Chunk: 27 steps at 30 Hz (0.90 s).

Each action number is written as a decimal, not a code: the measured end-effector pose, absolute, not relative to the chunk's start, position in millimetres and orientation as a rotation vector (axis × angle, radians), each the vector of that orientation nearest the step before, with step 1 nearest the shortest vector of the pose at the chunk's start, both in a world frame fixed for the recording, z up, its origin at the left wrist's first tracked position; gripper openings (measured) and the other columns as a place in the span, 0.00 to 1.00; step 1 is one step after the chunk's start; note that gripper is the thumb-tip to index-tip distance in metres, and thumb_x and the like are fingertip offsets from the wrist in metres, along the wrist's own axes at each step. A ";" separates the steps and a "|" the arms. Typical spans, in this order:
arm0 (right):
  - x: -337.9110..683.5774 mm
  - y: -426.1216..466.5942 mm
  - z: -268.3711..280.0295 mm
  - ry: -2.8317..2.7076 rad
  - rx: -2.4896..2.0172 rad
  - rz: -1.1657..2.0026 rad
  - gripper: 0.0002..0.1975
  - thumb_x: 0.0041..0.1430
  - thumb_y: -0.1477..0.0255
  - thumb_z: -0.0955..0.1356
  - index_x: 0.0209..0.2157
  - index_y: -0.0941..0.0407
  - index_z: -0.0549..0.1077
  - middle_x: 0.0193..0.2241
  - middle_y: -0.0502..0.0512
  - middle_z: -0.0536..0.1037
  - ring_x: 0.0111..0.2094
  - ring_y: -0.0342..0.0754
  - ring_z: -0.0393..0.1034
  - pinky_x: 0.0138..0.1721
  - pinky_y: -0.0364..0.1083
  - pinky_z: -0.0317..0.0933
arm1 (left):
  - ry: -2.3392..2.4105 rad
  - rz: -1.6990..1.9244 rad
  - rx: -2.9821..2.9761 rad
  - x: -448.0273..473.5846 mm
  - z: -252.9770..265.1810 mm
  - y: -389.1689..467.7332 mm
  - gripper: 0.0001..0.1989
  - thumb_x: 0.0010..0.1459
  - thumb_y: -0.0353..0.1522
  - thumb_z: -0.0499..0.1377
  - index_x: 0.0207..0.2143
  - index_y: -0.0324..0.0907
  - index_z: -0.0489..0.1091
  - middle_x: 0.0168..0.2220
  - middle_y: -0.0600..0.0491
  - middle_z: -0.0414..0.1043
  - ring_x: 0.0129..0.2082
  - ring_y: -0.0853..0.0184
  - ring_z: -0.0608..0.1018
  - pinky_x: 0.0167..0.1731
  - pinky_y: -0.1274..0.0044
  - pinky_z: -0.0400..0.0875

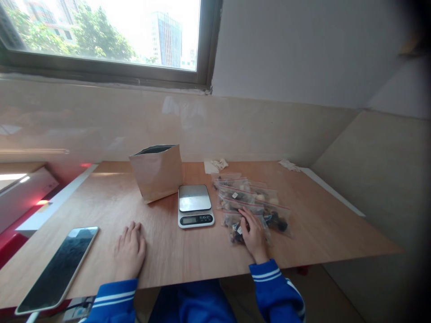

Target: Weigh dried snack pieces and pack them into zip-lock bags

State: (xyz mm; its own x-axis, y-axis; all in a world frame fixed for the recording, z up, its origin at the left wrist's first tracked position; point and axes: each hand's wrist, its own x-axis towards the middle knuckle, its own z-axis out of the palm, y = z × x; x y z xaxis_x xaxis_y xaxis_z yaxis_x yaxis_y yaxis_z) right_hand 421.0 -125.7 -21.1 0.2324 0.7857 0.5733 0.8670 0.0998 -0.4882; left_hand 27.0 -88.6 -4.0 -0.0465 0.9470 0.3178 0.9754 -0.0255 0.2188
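Observation:
My left hand [130, 251] lies flat on the wooden table, holding nothing, with its fingers stretched forward. My right hand [253, 233] rests on the nearest clear zip bag [235, 234], which has dark pieces and a small white packet inside. The fingers are extended over the plastic and the thumb is apart from them. Several more zip bags [235, 194] overlap behind it, and one with dark round pieces [279, 221] lies to the right. Left of the bags sits a digital kitchen scale [195, 204], its metal plate bare.
An open brown paper pouch [158, 172] stands behind the scale on the left. A phone [62, 267] with a white cable lies at the table's left front. Crumpled tissue [220, 164] and another scrap [288, 165] lie along the back edge, near the tiled wall [256, 130].

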 end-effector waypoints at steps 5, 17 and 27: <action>420.5 -125.2 -19.4 -1.527 -1.638 -0.127 0.17 0.62 0.70 0.57 0.48 0.57 0.71 0.53 0.61 0.71 0.55 0.54 0.63 0.55 0.58 0.57 | -2.175 -0.557 -2.102 30.8 2.0 -89.0 0.24 0.60 0.33 0.42 0.54 0.33 0.63 0.59 0.41 0.61 0.60 0.54 0.61 0.57 0.64 0.55; 418.9 -127.8 -11.1 -1.338 -1.565 -0.209 0.04 0.56 0.74 0.61 0.33 0.55 0.66 0.38 0.59 0.74 0.44 0.53 0.68 0.47 0.55 0.61 | -2.151 -0.632 -2.151 29.5 1.7 -90.6 0.24 0.61 0.34 0.41 0.54 0.32 0.63 0.59 0.40 0.61 0.60 0.52 0.61 0.57 0.60 0.56; 367.2 -165.4 53.5 -1.249 -1.693 -0.209 0.06 0.59 0.70 0.64 0.32 0.54 0.72 0.31 0.57 0.76 0.37 0.53 0.67 0.47 0.54 0.54 | -2.255 -1.679 -2.219 43.2 26.8 -115.7 0.19 0.58 0.42 0.49 0.47 0.41 0.66 0.46 0.46 0.71 0.41 0.61 0.76 0.42 0.69 0.70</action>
